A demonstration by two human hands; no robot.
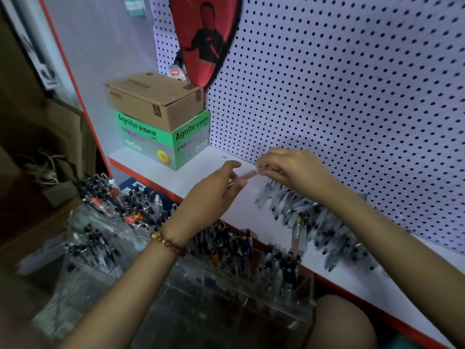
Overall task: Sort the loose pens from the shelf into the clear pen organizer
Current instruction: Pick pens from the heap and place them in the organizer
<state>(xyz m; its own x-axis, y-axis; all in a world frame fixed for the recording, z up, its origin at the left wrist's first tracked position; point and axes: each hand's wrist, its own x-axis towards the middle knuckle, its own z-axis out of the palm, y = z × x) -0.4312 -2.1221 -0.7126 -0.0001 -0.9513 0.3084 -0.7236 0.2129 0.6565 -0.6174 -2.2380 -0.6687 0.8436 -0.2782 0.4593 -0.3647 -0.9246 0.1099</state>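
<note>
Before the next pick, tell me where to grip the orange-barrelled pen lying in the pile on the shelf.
Pinch the orange-barrelled pen at mid-barrel, coming from above. It lies flat on the shelf atop the clear pens, pointing toward the edge, so only its upper side is free.

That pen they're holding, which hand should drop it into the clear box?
Probably the left hand. It already touches the pen and hangs nearer the clear pen organizer just below it. The right hand sits over the loose pens on the shelf.

We stand in a stationery shop; pegboard (352, 96) behind our hands, boxed stock (161, 122) left, pens (314, 222) beneath.
</note>
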